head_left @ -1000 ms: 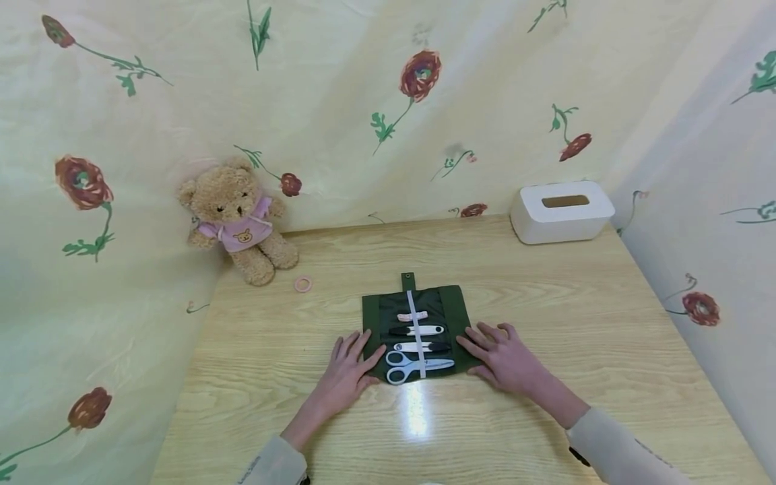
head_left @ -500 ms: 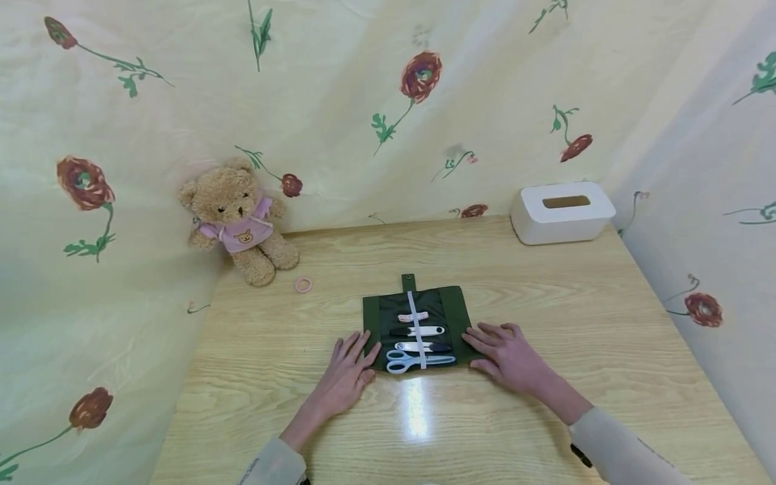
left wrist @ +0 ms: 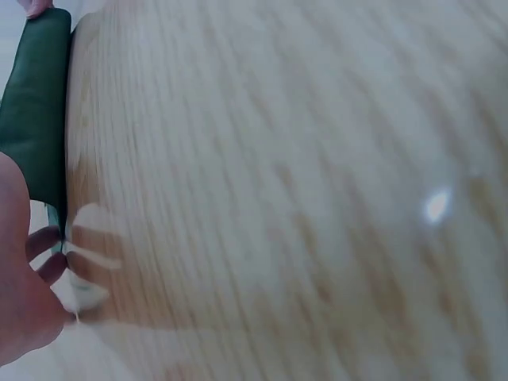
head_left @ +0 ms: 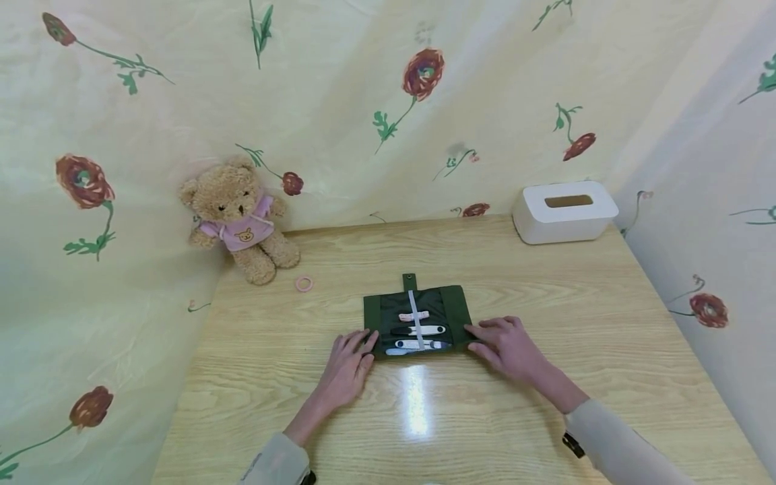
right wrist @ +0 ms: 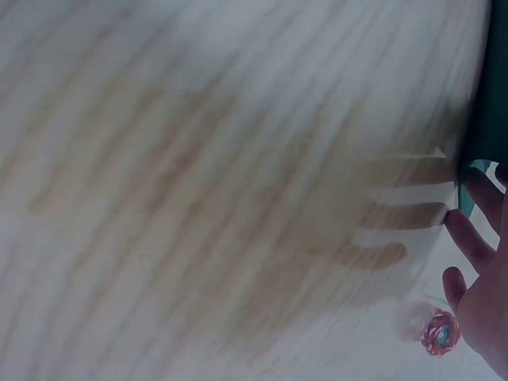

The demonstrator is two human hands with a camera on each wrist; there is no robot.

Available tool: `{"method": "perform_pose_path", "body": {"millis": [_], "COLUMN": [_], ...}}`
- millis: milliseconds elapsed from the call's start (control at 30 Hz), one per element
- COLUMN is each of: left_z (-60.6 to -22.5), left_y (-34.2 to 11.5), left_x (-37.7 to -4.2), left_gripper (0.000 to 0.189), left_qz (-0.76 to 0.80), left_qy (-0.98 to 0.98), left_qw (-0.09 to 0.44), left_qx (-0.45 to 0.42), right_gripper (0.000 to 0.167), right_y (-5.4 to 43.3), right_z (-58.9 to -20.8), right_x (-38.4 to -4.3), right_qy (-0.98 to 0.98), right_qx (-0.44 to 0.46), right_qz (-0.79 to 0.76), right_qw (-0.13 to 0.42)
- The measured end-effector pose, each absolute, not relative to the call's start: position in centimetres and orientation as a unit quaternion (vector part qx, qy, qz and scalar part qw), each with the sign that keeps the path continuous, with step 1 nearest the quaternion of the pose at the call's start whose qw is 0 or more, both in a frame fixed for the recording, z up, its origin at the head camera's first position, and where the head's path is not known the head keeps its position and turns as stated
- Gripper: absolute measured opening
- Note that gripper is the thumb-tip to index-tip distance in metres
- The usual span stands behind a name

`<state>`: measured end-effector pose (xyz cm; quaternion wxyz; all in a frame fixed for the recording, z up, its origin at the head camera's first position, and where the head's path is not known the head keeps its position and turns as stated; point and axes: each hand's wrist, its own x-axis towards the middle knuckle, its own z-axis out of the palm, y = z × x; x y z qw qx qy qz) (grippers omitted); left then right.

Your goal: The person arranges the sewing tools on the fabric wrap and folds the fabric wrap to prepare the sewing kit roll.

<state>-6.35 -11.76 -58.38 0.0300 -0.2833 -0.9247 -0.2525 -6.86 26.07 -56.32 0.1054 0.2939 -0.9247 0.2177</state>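
Observation:
A dark green tool roll (head_left: 457, 306) lies spread on the table, its snap tab (head_left: 409, 281) pointing away. A pale elastic band (head_left: 413, 303) crosses a small pink item (head_left: 406, 316), a white-and-black slim tool (head_left: 432, 330), another such tool (head_left: 407, 344) and light blue scissors (head_left: 397, 351). The near edge is tilted up, so the scissors show only edge-on. My left hand (head_left: 344, 374) grips the roll's near left corner between thumb and fingers. At the near right corner, my right hand (head_left: 510, 350) pinches the edge. The raised green underside (left wrist: 36, 103) fills the left wrist view's upper left.
A teddy bear (head_left: 239, 215) in a pink shirt sits at the back left, with a pink ring (head_left: 304, 284) near its feet. A white tissue box (head_left: 566, 214) stands at the back right. Flower-printed curtain (head_left: 339, 101) borders the wooden table (head_left: 273, 337).
The near edge of the tool roll has tipped up and away from me, turning the scissors from flat to edge-on. Both hands have shifted slightly with it.

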Motion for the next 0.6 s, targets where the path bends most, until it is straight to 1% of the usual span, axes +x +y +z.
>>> {"method": "perform_pose_path", "body": {"millis": [133,333,467,533,600], "left_z": [-58.3,-58.1,-58.1,-58.1,-58.2], "left_y": [-11.4,-10.9,-10.4,-10.1,-9.7], "left_x": [-6.8,-7.7,-8.5,-8.9,-9.3], "left_gripper": [0.043,0.041,0.041,0.041,0.042], "left_qz": [-0.267,-0.277,-0.261,-0.252,-0.239], "left_qy": [-0.925,-0.926,-0.937,-0.944,-0.951], "left_qw": [0.062,0.093,0.097,0.092,0.088], "left_qx": [-0.265,-0.238,-0.212,-0.194,-0.177], "right_gripper": [0.032,0.025,0.018,0.017,0.017], "right_y": [25.8,24.9,24.1,23.7,23.5], "right_z": [-56.1,-55.6,-55.1,-55.0,-55.1], "right_x": [-7.5,-8.7,-9.8,-10.2,-10.4], "right_qy": [-0.924,-0.923,-0.921,-0.925,-0.934], "right_qx": [0.286,0.264,0.246,0.229,0.206], "right_qz": [0.23,0.254,0.27,0.273,0.27], "right_qw": [0.107,0.118,0.135,0.131,0.113]}}
